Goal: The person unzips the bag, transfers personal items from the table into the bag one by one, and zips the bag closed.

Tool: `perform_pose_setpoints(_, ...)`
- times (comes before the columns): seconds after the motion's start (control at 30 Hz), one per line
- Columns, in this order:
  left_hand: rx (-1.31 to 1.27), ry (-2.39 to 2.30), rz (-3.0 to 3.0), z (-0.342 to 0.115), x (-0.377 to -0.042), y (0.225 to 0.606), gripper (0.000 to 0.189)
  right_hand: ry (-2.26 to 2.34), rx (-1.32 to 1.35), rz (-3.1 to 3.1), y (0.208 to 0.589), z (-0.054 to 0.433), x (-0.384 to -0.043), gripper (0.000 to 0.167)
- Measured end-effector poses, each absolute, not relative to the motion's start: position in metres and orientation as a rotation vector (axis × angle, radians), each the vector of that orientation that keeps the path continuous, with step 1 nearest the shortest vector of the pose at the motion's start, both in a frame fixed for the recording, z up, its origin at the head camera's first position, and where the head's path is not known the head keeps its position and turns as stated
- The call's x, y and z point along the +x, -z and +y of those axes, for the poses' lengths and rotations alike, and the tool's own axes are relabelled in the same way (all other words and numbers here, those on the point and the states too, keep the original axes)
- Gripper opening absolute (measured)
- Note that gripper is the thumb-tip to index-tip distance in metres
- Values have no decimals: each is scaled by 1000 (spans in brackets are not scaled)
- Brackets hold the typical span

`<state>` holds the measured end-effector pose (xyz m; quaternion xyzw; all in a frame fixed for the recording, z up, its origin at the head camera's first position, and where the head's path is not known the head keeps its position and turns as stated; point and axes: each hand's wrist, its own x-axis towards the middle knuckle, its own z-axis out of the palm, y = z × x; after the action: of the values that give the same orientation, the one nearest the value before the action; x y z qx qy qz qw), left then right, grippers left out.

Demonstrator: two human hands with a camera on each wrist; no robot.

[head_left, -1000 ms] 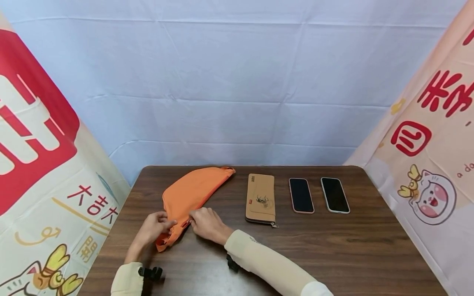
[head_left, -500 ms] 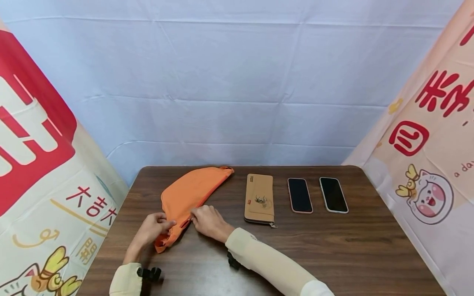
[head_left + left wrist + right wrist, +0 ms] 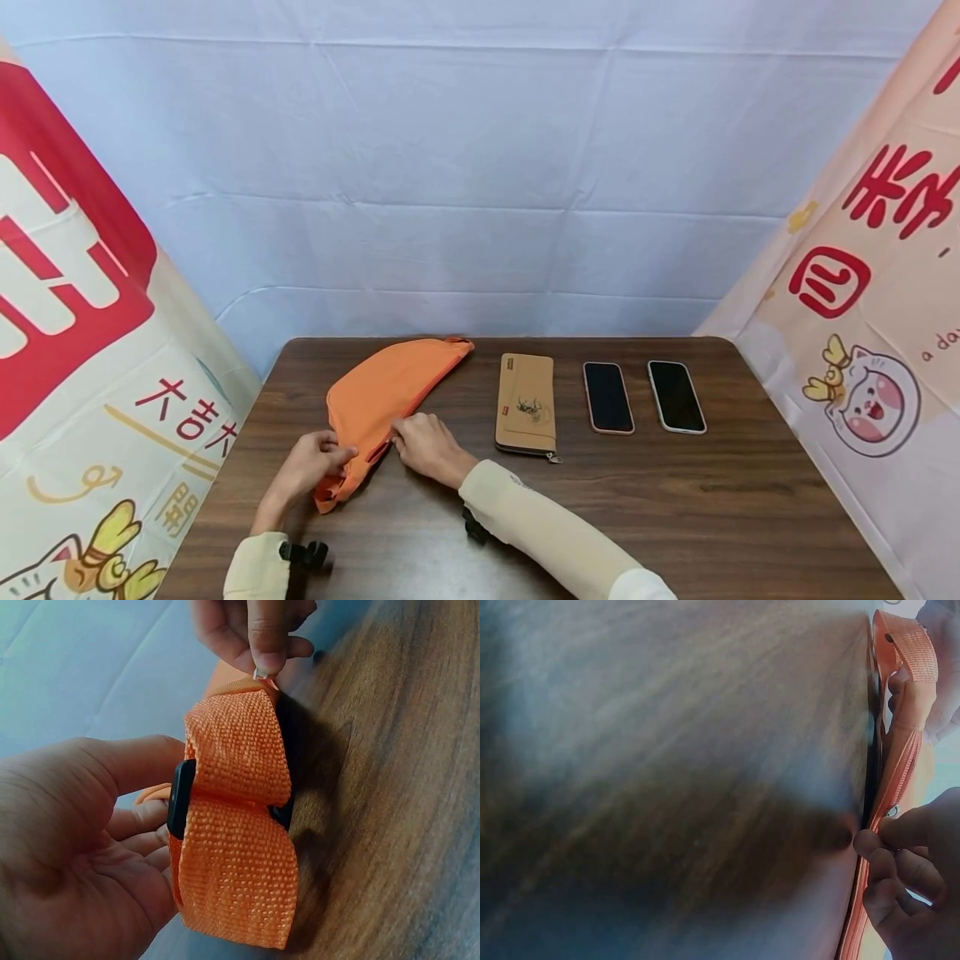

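Note:
An orange waist bag (image 3: 375,392) lies slanted across the left part of the table, its zipped edge facing right. My left hand (image 3: 306,462) grips its near end, thumb on top and the other fingers partly hidden behind the cloth. In the left wrist view, a folded orange strap (image 3: 240,877) with a black buckle (image 3: 179,799) lies against that hand. Farther along the zipped edge, my right hand (image 3: 429,448) pinches the small metal zipper pull (image 3: 260,673) between thumb and finger. The zipper's teeth (image 3: 909,766) show in the right wrist view.
To the right of the bag lies a tan long wallet (image 3: 527,402) with its own zipper pull. Beyond it are a phone with a pinkish edge (image 3: 608,397) and one with a white edge (image 3: 677,397). Cloth hangs behind the brown wooden table (image 3: 637,508) and along both sides.
My right hand has slid slightly along the bag's zipped edge, away from the left hand, with the zipper pull in its fingers. The left hand keeps its hold on the near end.

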<state>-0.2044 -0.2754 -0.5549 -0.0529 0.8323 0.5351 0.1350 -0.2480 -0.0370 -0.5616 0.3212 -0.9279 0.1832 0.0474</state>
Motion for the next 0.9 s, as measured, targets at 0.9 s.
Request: perform_pose_setpoints(0.9, -89, -1591, 2413, -268, -215, 560, 25, -518, 912, -2840, 567, -27, -265, 8)
